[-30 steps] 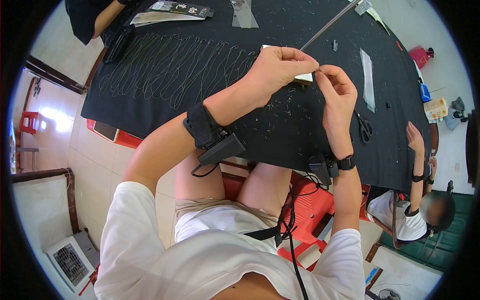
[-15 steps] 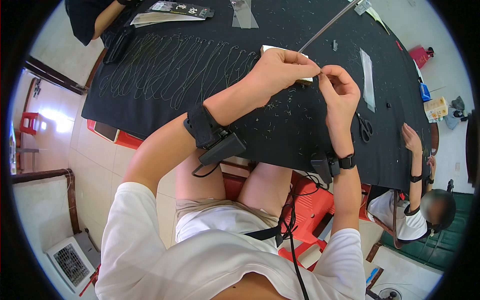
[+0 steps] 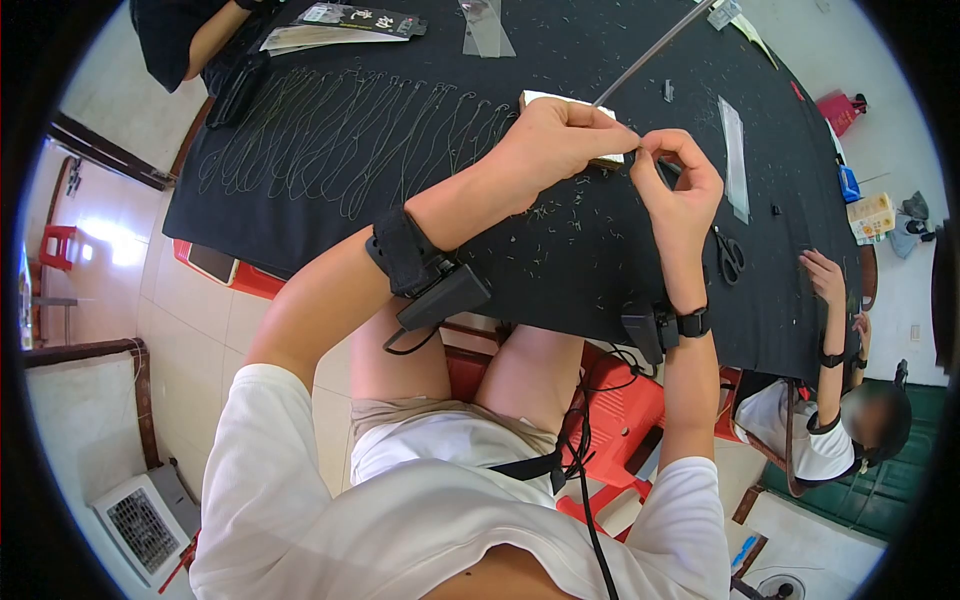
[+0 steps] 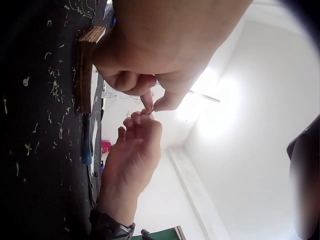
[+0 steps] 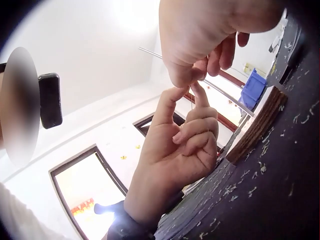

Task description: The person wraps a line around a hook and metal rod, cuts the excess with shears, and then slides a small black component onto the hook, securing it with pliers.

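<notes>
Both hands meet fingertip to fingertip above the black-covered table. My left hand (image 3: 550, 150) pinches a thin cord (image 5: 191, 102) between thumb and index finger; only a short length shows, in the right wrist view. My right hand (image 3: 685, 195) pinches the same spot from the other side, thumb against index finger, its fingertips right at the left ones. Behind the left hand lies a wooden block (image 5: 260, 125) with a white top, partly hidden by it in the head view. A metal rod (image 3: 650, 57) rises from the block.
Several looped thin cords (image 3: 340, 140) lie in a row at the left. Black-handled scissors (image 3: 730, 258) rest right of the right hand. Clear plastic strips (image 3: 735, 160), a packet (image 3: 345, 25) and scattered thread clippings (image 3: 570, 225) are on the cloth. Another person (image 3: 825, 420) sits at the right.
My right hand has shifted slightly right and its fingers have spread a little from the thumb. The left hand stays nearly in place. The other person's hand at the right has lowered slightly.
</notes>
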`<state>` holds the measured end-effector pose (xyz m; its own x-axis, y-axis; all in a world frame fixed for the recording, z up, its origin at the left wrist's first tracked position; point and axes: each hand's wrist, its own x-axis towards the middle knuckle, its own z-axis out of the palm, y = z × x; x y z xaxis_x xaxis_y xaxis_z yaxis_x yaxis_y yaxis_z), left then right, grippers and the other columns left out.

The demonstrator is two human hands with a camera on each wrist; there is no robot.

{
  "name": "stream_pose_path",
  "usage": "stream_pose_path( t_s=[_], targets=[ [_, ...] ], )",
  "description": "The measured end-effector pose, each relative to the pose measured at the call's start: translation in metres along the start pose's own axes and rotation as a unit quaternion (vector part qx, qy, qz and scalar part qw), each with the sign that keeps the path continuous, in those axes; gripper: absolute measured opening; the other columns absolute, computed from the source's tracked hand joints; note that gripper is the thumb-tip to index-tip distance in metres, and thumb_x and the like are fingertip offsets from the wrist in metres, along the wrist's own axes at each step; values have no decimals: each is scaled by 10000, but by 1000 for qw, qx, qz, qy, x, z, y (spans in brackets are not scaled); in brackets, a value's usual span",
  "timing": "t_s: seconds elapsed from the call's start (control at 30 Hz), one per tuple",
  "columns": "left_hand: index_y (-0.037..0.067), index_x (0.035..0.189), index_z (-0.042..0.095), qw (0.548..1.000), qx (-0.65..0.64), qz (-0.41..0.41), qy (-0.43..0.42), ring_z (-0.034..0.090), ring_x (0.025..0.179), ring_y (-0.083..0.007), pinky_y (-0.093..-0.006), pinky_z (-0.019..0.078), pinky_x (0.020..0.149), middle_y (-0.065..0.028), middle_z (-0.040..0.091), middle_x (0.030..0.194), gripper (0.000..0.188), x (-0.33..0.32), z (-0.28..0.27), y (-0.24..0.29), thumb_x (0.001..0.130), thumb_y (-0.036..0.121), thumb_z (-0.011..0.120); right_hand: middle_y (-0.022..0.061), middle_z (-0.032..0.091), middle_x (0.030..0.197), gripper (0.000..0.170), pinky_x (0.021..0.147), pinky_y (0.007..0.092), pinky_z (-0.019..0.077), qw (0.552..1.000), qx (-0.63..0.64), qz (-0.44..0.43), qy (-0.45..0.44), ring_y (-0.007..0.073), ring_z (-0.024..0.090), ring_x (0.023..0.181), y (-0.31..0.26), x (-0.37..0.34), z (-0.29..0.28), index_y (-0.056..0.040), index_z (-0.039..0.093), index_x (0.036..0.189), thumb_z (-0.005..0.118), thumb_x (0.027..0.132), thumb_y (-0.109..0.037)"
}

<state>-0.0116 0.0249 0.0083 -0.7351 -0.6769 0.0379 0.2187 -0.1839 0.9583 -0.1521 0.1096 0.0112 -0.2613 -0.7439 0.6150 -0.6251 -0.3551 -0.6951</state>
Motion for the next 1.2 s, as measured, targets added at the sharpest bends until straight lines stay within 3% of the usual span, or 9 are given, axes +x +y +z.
stream_pose_path(
  t_s=[0.63,1.2],
  targets=[
    [-13,898,660,1000,-1,-1,30,374,493,-5,-172,246,433,-1,570,678,250,1,0,-1,779,206,677,2,573,742,94,679,226,403,1000,-11,-23,19,78,517,697,-3,0,2,-33,604,799,640,719,0],
    [6,821,647,999,-1,-10,31,338,457,-13,-185,224,418,7,530,612,191,-2,0,2,769,189,668,-12,550,668,182,718,254,352,977,-139,-162,0,106,522,630,-10,0,4,-94,600,766,661,638,20]
  ],
)
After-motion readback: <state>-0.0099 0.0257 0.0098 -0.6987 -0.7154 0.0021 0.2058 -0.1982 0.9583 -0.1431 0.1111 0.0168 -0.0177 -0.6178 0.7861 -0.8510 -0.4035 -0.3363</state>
